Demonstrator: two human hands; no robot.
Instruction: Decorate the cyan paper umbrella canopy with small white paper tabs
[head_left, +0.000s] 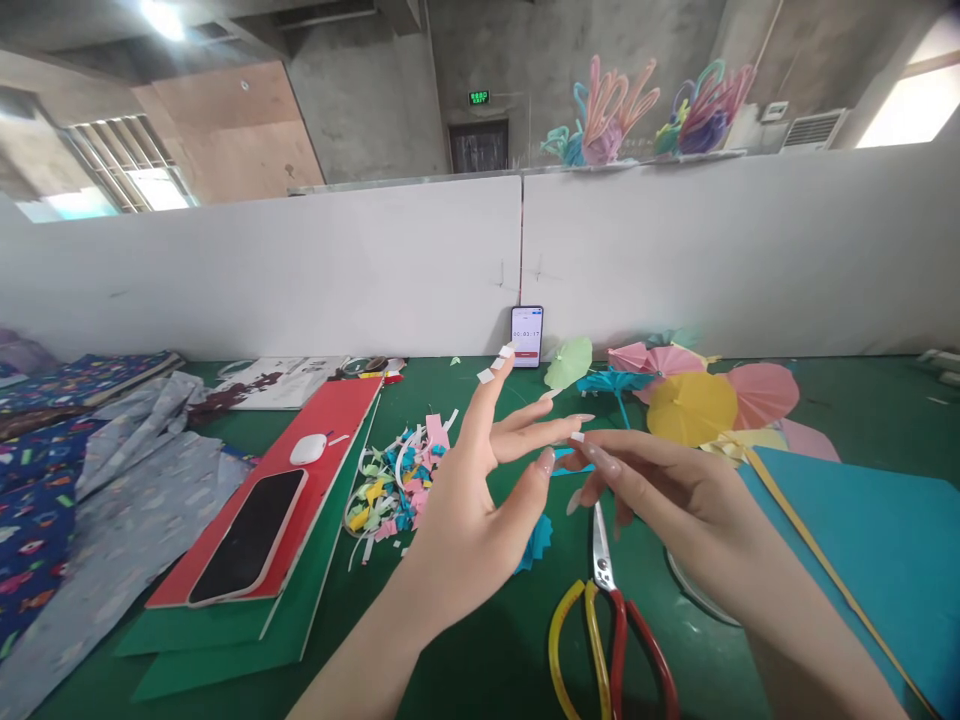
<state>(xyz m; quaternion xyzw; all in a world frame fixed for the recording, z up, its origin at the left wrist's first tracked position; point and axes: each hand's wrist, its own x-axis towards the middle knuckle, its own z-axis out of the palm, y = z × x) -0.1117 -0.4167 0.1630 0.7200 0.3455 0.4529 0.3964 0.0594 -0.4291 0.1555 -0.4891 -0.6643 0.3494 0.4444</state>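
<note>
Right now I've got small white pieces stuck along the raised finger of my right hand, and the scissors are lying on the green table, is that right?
Not quite: the raised finger carrying the small white pieces belongs to your left hand, not the right hand, as the head view shows. The scissors are indeed lying on the green table.

The left hand (487, 480) covers part of the blue pleated paper (537, 545); the right arm hides most of a pale-rimmed object (691, 596). The bottom edge cuts off the scissors' (602, 570) handles. Whether the right hand (675, 490) pinches the tiny white bit (577, 437) is unclear.
</note>
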